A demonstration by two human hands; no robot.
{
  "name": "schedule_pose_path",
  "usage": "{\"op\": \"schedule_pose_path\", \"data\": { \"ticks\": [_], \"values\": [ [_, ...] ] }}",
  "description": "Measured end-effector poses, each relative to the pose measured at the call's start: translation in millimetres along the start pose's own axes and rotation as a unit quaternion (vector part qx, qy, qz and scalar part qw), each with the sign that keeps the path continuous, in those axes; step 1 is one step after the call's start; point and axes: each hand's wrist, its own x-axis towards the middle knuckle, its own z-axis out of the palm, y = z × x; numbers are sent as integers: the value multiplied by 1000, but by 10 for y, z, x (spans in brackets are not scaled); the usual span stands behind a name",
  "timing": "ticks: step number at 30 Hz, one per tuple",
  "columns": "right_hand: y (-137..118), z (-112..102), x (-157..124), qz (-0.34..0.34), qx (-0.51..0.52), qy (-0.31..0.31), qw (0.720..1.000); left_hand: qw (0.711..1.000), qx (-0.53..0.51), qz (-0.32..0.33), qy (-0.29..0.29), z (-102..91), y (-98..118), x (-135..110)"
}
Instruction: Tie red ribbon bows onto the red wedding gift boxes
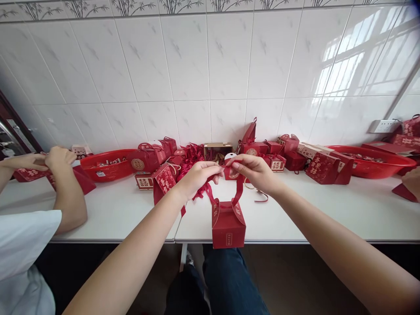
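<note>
A small red gift box (pixel 229 225) with gold print is at the table's front edge, straight ahead of me. A red ribbon (pixel 238 191) rises from both sides of its top to my two hands. My left hand (pixel 205 174) pinches one end of the ribbon above the box. Close beside it, my right hand (pixel 251 170) pinches the other end, fingers bent. The fingertips nearly meet, and the ribbon between them is partly hidden. Behind my left hand lies a heap of loose red ribbons (pixel 194 159).
Red gift boxes (pixel 144 158) crowd the back left, with more boxes (pixel 323 167) at right. Red plastic basins (pixel 370 169) stand on both sides. A cardboard box (pixel 218 151) sits by the tiled wall. A co-worker's hands (pixel 59 158) hold a box at left; another person's hand (pixel 411 181) shows at right.
</note>
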Motion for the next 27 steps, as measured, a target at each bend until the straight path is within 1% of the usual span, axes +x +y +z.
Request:
{"op": "schedule_pose_path", "data": {
  "ticks": [1, 2, 4, 6, 7, 9, 10, 12, 13, 14, 15, 17, 18, 19, 20, 21, 22, 23, 24, 26, 27],
  "values": [
    [19, -26, -16, -40, -69, -1, 997, 1000, -12, -2, 1, -21, -11, -2],
    [39, -47, -31, -81, -136, 2, 987, 1000, -24, -3, -2, -34, -23, -7],
    [77, -64, -56, -150, -234, 10, 961, 999, -43, -4, -20, -33, -42, -21],
    [103, -44, -81, -193, -276, 20, 942, 999, -37, -2, -26, -3, -40, -54],
    [111, -26, -100, -202, -281, 32, 938, 1000, -14, -4, -18, 16, -28, -83],
    [127, 1, -169, -192, -272, 92, 939, 996, 80, -2, 28, 33, 11, -180],
    [139, -2, -229, -171, -262, 138, 940, 988, 145, 7, 60, 19, 30, -253],
    [189, -63, -419, -103, -236, 235, 937, 954, 272, 24, 122, -77, 35, -453],
    [231, -124, -552, -59, -226, 272, 933, 937, 313, 21, 152, -163, 7, -579],
    [284, -202, -709, -12, -219, 298, 929, 928, 332, -9, 171, -271, -48, -719],
    [349, -291, -885, 43, -221, 311, 923, 924, 333, -62, 178, -394, -131, -871],
    [510, -471, -1264, 151, -246, 329, 899, 919, 312, -163, 178, -645, -370, -1185],
    [600, -545, -1447, 201, -258, 325, 887, 914, 298, -212, 176, -752, -509, -1333],
    [689, -601, -1612, 249, -267, 314, 876, 910, 278, -255, 170, -834, -649, -1465],
    [773, -635, -1750, 291, -262, 284, 875, 911, 252, -286, 156, -886, -777, -1573],
    [845, -647, -1853, 326, -254, 248, 876, 917, 228, -301, 130, -909, -883, -1653],
    [900, -641, -1916, 348, -250, 220, 876, 918, 225, -309, 107, -903, -962, -1702],
    [933, -619, -1941, 357, -252, 206, 875, 917, 239, -304, 99, -876, -1011, -1720],
    [944, -586, -1927, 354, -262, 209, 873, 911, 271, -291, 107, -832, -1030, -1708],
    [901, -495, -1812, 318, -281, 240, 873, 888, 361, -235, 160, -716, -1005, -1610],
    [856, -439, -1725, 291, -280, 246, 881, 879, 392, -196, 187, -649, -976, -1533]
  ]
}}
